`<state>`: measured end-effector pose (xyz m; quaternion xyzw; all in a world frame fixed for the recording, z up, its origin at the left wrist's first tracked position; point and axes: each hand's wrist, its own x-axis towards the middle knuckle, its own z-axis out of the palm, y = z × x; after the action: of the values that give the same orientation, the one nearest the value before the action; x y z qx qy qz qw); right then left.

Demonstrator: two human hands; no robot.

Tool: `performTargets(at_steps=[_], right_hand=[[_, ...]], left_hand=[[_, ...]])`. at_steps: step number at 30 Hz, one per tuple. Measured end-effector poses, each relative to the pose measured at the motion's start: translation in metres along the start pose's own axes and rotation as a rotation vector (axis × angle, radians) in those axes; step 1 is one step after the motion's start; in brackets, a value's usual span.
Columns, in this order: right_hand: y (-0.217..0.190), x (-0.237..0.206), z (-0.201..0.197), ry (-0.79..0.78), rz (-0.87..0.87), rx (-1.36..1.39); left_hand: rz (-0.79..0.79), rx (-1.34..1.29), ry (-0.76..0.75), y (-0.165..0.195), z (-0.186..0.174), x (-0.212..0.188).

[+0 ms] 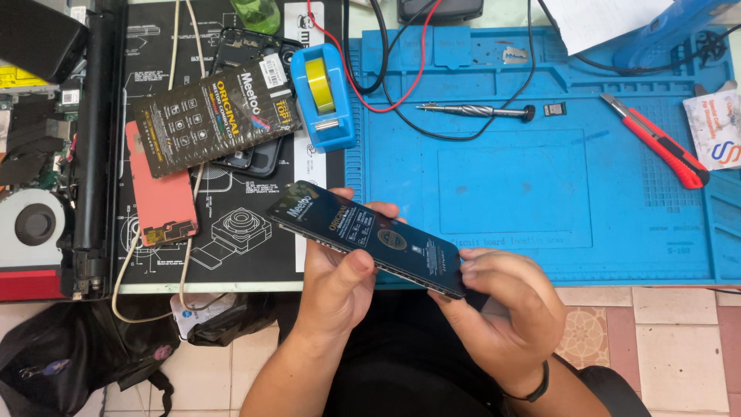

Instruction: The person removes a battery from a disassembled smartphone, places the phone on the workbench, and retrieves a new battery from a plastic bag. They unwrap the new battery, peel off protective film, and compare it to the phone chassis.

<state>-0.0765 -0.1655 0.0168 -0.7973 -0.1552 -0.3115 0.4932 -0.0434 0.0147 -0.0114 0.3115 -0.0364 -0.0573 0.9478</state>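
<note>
Dark flat screen package (369, 238) held in both hands over the near edge of the blue mat (540, 193); long axis diagonal, upper-left to lower-right; left hand (340, 289) closed on the middle, thumb on top, fingers beneath; right hand (509, 305) pinching the lower-right end; both touching, neither nearer; tape dispenser (324, 96) well beyond.
</note>
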Motion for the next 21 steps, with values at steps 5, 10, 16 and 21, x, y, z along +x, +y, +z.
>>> performTargets(at_steps=[5,10,16,21], right_hand=[[-0.001,-0.006,0.001,0.022,-0.039,-0.072],[-0.002,-0.01,0.003,0.042,-0.075,-0.137],[0.003,-0.019,0.004,0.058,-0.074,-0.047],[0.007,-0.026,-0.001,0.019,-0.09,-0.038]], left_hand=[[0.004,-0.011,-0.01,-0.001,0.0,-0.001],[0.002,-0.01,-0.005,0.0,0.001,-0.002],[0.014,0.016,-0.037,0.008,0.004,-0.005],[0.01,0.031,-0.045,0.012,0.008,-0.007]])
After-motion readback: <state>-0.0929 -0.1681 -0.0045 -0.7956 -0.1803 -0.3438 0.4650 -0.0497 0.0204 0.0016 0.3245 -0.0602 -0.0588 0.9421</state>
